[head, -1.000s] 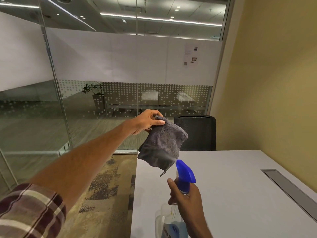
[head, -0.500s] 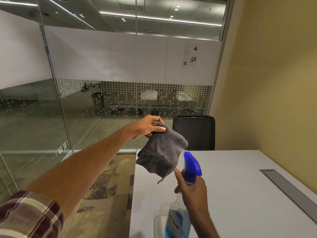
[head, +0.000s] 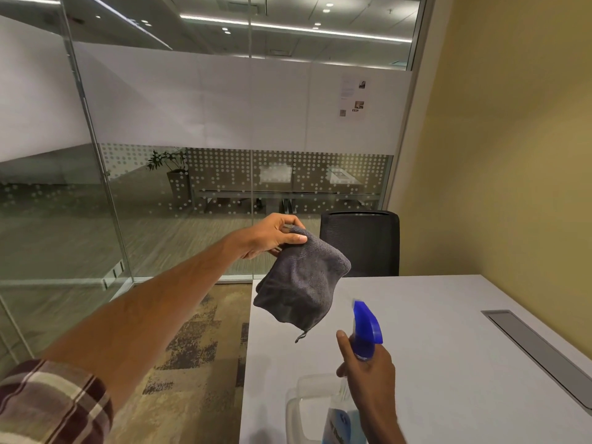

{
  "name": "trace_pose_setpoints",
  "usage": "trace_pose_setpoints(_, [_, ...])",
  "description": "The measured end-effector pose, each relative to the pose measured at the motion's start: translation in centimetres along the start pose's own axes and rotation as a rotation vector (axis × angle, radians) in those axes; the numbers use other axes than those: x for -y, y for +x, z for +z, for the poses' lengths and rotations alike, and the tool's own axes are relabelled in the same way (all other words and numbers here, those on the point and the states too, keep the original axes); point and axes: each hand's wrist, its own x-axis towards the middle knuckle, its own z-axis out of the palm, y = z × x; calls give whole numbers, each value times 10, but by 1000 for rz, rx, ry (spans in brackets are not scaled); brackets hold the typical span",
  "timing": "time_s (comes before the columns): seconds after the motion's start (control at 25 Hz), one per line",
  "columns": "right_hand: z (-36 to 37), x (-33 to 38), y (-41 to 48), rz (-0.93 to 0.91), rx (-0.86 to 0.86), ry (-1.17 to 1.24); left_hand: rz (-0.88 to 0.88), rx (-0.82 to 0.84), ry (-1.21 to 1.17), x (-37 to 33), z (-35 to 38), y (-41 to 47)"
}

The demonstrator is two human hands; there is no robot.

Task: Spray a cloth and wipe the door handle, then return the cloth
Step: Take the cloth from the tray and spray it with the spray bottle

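Observation:
My left hand (head: pixel 272 235) is stretched out in front of me and pinches the top edge of a dark grey cloth (head: pixel 302 283), which hangs folded above the near left corner of the white table (head: pixel 448 363). My right hand (head: pixel 368 366) grips the neck of a spray bottle (head: pixel 365 328) with a blue trigger head and clear body of blue liquid. The nozzle points up at the cloth from lower right, a short gap apart. No door handle is in view.
A black chair (head: pixel 360 241) stands at the table's far end. A grey cable tray (head: pixel 538 350) is set into the tabletop on the right. Glass walls (head: pixel 160 187) run along the left and back, a yellow wall (head: pixel 512 155) on the right. Patterned carpet (head: pixel 192 363) lies to the left.
The spray bottle rose toward the cloth half a second ago and has now dropped back slightly lower and to the right. The cloth hangs in about the same place.

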Motion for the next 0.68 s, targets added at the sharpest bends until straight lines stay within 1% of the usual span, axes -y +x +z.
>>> trace_pose_setpoints(0.08, [0, -2, -5, -18, 9, 10, -2, -11, -2, 1, 1, 1])
trace_pose_setpoints(0.2, [11, -4, -14, -43, 133, -18, -15, -29, -1, 2, 4, 3])
trace_pose_setpoints(0.32, [27, -11, -18, -11, 226, -40, -24, -31, -11, 2, 8, 4])
trace_pose_setpoints(0.44, [32, -15, -15, -4, 222, -50, -23, -45, -15, 3, 14, 3])
trace_pose_setpoints(0.68, [19, -18, 2, -74, 182, 8, -44, -71, -52, 17, 28, -1])
